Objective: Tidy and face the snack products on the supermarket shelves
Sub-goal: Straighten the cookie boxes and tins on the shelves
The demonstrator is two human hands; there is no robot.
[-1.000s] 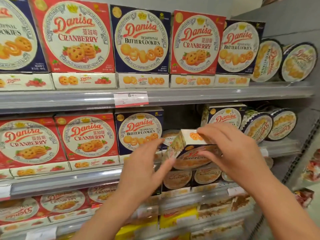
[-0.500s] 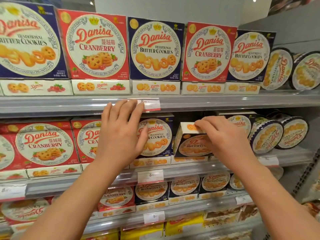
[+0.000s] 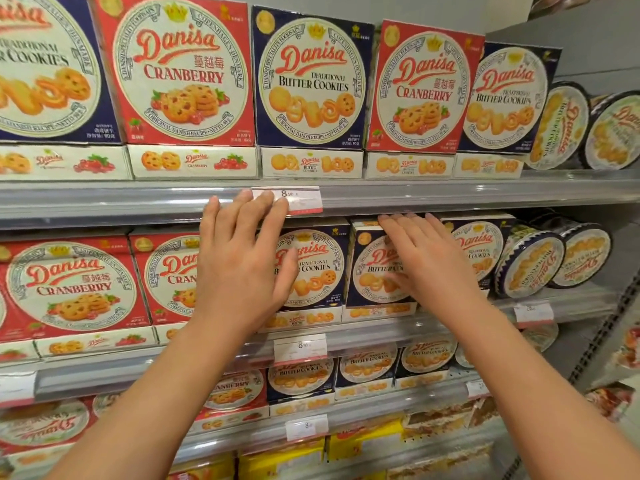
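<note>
On the middle shelf (image 3: 346, 337) a blue butter cookies box (image 3: 372, 271) stands upright, facing out. My right hand (image 3: 433, 261) lies flat on its front with straight fingers. To its left stands another blue butter cookies box (image 3: 318, 268). My left hand (image 3: 242, 261) is spread flat over that box's left edge and the red cranberry box (image 3: 166, 275) beside it, fingertips reaching the shelf rail above. Neither hand holds anything.
The top shelf (image 3: 450, 195) carries alternating red and blue boxes. Round blue tins (image 3: 530, 265) lie on their sides at the right of both shelves. Price tags (image 3: 299, 348) hang on the rails. Lower shelves hold smaller cookie boxes and yellow packs (image 3: 284, 459).
My right hand set the tilted blue box upright on the middle shelf and now lies flat on its front. My left hand rose to the neighbouring boxes. The view moved closer.
</note>
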